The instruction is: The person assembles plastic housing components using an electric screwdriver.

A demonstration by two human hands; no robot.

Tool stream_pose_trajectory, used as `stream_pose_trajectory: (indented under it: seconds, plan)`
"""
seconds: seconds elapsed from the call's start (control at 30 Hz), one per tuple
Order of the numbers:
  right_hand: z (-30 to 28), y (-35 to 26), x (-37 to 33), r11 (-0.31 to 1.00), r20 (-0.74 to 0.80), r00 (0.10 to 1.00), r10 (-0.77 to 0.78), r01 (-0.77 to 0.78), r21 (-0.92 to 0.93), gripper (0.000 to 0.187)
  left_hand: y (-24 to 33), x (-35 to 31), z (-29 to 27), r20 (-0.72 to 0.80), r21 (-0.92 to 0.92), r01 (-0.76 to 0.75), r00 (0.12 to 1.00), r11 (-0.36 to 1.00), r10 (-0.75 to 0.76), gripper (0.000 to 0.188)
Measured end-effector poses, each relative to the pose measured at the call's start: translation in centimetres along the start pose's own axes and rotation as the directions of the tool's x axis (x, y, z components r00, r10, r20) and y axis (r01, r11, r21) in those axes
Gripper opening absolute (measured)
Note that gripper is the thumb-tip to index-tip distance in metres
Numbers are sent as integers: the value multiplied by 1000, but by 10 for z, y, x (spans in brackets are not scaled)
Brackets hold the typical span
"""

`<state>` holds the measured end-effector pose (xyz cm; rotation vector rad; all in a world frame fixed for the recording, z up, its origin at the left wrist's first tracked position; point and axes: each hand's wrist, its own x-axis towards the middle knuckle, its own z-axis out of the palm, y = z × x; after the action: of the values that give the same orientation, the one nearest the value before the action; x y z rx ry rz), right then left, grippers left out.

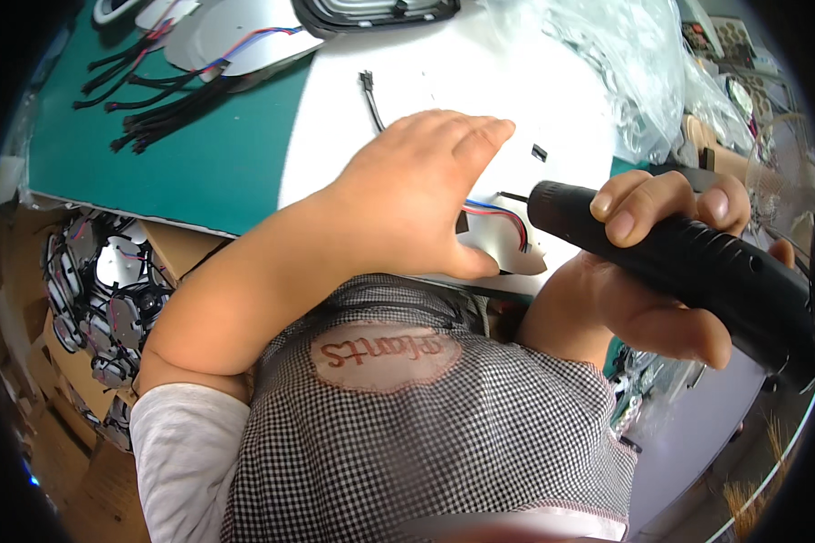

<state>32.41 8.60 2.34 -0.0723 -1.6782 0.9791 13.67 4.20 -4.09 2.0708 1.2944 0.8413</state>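
Observation:
My right hand [656,244] is wrapped around a black electric screwdriver [566,213], a thick cylinder whose thin bit points left. Beneath the bit lies a pale, shiny metal plate [516,244] with red, blue and black wires [503,213] on it. My left hand [417,190] arches over the plate from the left, thumb at its near edge and fingers reaching across to the far side, gripping it. Its palm hides most of the plate. A black cable with a small connector [367,81] sticks out beyond the left hand. Whether the bit touches a screw cannot be made out.
A white sheet [335,136] covers part of the green table [190,172]. Silver discs [213,41] with black cables lie at far left, beside a black-rimmed frame [380,14]. Clear plastic bags [607,63] fill the far right. A cardboard box of wired parts [118,271] stands below left.

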Motion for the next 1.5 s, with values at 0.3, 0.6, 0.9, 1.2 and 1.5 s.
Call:
stream_pose_trajectory:
  seconds: [0.3,0.6,0.9,1.2,1.5]
  plan:
    - [-6,-12,-11,998,66,998,-12,16,-59,70,-7,-4,8,-116,-13,-103,988,995,101,104]
    - [-3,-13,-9,998,-46,998,32,-34,-54,62,-9,-5,11,-202,-28,-147,970,989,139,92]
    - [-7,-12,-7,997,-98,993,59,-64,-48,61,-11,-5,8,-158,-41,-140,979,989,131,108]
    - [-40,-21,-7,992,96,994,47,-35,-121,62,-10,-5,8,-159,-49,-140,979,989,131,109]
    - [-37,-26,-6,993,122,990,76,-64,-97,76,-9,-3,7,-131,-34,-127,984,991,121,110]
